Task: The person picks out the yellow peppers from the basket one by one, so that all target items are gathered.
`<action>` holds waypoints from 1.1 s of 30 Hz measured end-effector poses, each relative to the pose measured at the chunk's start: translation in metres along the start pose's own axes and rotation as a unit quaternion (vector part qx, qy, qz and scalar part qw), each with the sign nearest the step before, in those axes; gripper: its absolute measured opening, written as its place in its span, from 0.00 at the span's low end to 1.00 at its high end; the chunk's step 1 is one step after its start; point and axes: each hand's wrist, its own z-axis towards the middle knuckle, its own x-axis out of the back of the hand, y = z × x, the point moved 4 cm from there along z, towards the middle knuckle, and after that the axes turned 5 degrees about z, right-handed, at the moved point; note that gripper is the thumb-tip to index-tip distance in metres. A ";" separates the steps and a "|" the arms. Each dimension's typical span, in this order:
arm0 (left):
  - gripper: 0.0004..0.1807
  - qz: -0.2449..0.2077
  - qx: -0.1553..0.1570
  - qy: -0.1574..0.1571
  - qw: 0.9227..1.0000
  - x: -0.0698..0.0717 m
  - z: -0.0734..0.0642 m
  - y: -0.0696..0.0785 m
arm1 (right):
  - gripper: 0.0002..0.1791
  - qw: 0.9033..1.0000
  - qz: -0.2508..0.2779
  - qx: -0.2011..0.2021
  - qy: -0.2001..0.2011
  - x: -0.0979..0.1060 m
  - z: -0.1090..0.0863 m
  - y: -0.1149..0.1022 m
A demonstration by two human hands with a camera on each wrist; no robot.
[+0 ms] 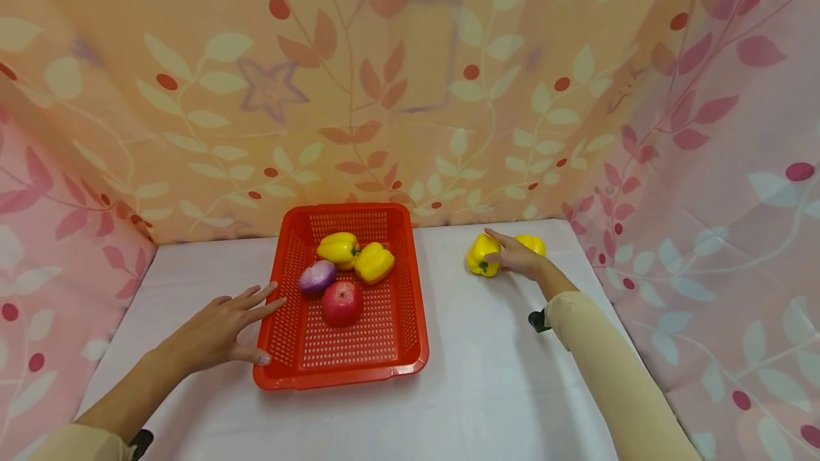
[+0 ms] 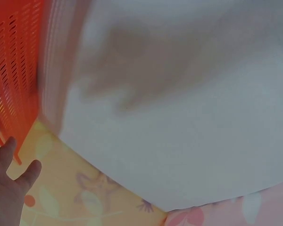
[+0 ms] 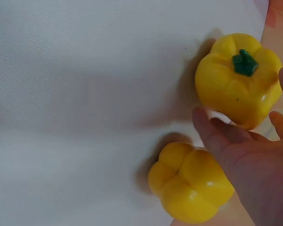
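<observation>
My right hand (image 1: pixel 517 257) is at a yellow bell pepper (image 1: pixel 480 256) on the right part of the table, its fingers spread rather than curled. In the right wrist view the fingertips are right at the side of this green-stemmed bell pepper (image 3: pixel 238 80). A second yellow bell pepper (image 1: pixel 532 243) lies just beyond the hand, partly hidden by it in the head view. My left hand (image 1: pixel 221 329) has its fingers spread at the left rim of a red plastic basket (image 1: pixel 349 376), holding nothing.
Inside the basket lie two yellow bell peppers (image 1: pixel 374 262), a purple onion (image 1: pixel 317 277) and a red round fruit (image 1: pixel 342 303). A white cloth (image 1: pixel 474 361) covers the table. Patterned curtains (image 1: pixel 410 91) stand along the back and both sides.
</observation>
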 end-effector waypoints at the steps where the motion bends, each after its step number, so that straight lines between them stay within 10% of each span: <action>1: 0.53 -0.001 0.001 -0.002 1.000 0.000 0.000 0.000 | 0.43 1.000 -0.004 -0.001 0.002 0.001 0.000 -0.002; 21: 0.53 0.003 0.001 -0.002 1.000 -0.001 -0.001 -0.002 | 0.44 0.997 -0.048 0.059 -0.001 0.000 -0.015 -0.069; 33: 0.52 0.004 0.000 -0.001 1.000 0.000 0.000 0.000 | 0.41 0.984 0.092 0.135 -0.066 -0.058 -0.017 -0.125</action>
